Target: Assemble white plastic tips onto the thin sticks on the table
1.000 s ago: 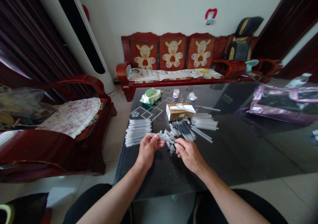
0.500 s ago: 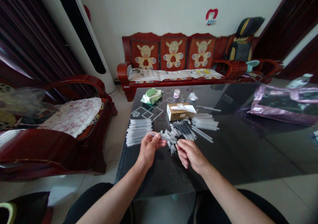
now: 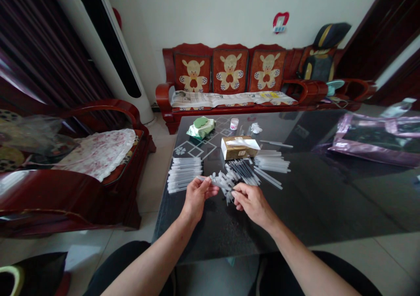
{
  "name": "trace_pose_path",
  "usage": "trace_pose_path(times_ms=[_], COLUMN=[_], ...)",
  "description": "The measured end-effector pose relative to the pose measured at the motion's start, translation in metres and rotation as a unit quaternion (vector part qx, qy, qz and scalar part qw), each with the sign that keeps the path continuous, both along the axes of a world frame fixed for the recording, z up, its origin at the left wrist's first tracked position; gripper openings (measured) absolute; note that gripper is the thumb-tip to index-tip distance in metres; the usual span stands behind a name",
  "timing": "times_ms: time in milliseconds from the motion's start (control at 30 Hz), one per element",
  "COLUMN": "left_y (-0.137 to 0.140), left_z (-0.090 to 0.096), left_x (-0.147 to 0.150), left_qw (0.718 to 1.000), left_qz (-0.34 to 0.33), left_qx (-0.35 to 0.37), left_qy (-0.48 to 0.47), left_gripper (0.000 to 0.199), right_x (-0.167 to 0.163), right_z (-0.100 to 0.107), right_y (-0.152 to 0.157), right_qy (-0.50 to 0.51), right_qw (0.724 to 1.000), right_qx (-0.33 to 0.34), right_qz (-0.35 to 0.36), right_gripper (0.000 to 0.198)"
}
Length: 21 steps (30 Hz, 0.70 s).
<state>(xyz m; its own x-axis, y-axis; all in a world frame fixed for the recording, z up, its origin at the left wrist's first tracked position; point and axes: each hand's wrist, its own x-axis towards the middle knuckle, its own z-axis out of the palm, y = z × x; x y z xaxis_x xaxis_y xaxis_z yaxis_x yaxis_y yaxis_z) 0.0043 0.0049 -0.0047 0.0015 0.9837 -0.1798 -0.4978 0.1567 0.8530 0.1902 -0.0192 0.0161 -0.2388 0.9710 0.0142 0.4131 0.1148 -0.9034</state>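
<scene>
Between the thumb and fingers of my left hand (image 3: pixel 196 197) is a slim translucent pen barrel (image 3: pixel 220 184), pointing right. My right hand (image 3: pixel 252 201) is closed in a pinch near the barrel's right end; what sits between those fingertips is too small to make out. Under and just beyond both hands lies a loose heap of small whitish pen parts (image 3: pixel 228 196). Thin dark pen refills (image 3: pixel 244 170) lie side by side behind my right hand. To the left is a neat row of whitish pens (image 3: pixel 184 173). Frosted empty-looking barrels (image 3: pixel 271 161) are stacked at the right.
Behind the refills stands a gold tissue box (image 3: pixel 239 148) on the dark glossy table (image 3: pixel 315 191). Farther back are a green wipes pack (image 3: pixel 201 128), a small pink-white tub (image 3: pixel 234 123) and a crumpled tissue (image 3: pixel 256 128). A pink-edged clear bag (image 3: pixel 377 141) lies far right.
My right hand has turned slightly, with its lower fingers curling in closer by the barrel's end. My left hand keeps its hold on the barrel.
</scene>
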Motion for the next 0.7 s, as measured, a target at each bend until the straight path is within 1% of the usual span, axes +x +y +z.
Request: trace_pose_path(times_ms=[67,133,167,233,300,367,400,467,500,533,600,700], left_y=[0.0,0.0,0.001,0.001,0.001,0.001,0.002,0.002,0.002,0.002,0.002,0.001], left_z=[-0.001,-0.001,-0.001,0.0,0.001,0.003,0.003,0.004,0.004,0.005,0.005,0.005], left_x=[0.0,0.0,0.0,-0.002,-0.003,-0.003,-0.003,-0.003,-0.003,-0.003,-0.004,-0.004], left_qw=[1.0,1.0,1.0,1.0,0.999,0.999,0.999,0.999,0.999,0.999,0.999,0.998], left_qz=[-0.004,-0.01,-0.013,-0.02,-0.029,-0.037,-0.04,-0.046,-0.047,-0.048,-0.05,-0.052], left_qx=[-0.007,-0.012,-0.012,-0.01,-0.004,0.001,0.003,0.006,0.008,0.01,0.017,0.028], left_qy=[0.002,0.006,0.008,0.012,0.013,0.012,0.011,0.008,0.007,0.006,0.006,0.01], left_gripper=[0.027,0.028,0.028,0.029,0.029,0.029,0.029,0.029,0.029,0.029,0.029,0.029], right_x=[-0.002,-0.003,-0.004,-0.004,-0.004,-0.004,-0.004,-0.004,-0.005,-0.006,-0.008,-0.011], right_z=[0.001,0.003,0.004,0.006,0.007,0.007,0.006,0.002,0.0,-0.002,-0.005,-0.006], right_y=[-0.002,-0.004,-0.005,-0.006,-0.007,-0.007,-0.006,-0.006,-0.006,-0.005,-0.005,-0.006], right_qy=[-0.076,-0.147,-0.172,-0.191,-0.179,-0.143,-0.112,-0.025,0.027,0.079,0.171,0.272], right_qw=[0.995,0.979,0.971,0.965,0.969,0.979,0.987,0.999,0.999,0.994,0.975,0.939], right_qx=[0.068,0.137,0.161,0.178,0.166,0.139,0.113,0.03,-0.02,-0.068,-0.143,-0.21], right_qz=[0.011,0.024,0.03,0.034,0.034,0.031,0.031,0.028,0.026,0.024,0.018,0.016], right_gripper=[0.024,0.027,0.027,0.028,0.029,0.03,0.03,0.032,0.032,0.033,0.033,0.033])
